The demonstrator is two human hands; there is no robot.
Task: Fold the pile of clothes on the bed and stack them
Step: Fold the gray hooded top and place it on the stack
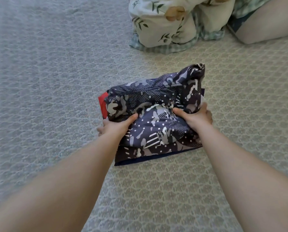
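A dark navy garment with a grey and white camouflage print (156, 111) lies folded into a bundle on the grey patterned bed cover (48, 81). A red piece of fabric (102, 104) shows at its left edge. My left hand (116, 125) grips the bundle's left side, thumb on top and fingers underneath. My right hand (195, 115) grips its right side the same way. At the back sits a pile of clothes (165, 22): a cream cloth with green leaf and bear prints over light green checked fabric.
At the top right corner lies a pale pillow or cushion (270, 22) next to the pile. Bed cover stretches to the left and in front of the bundle.
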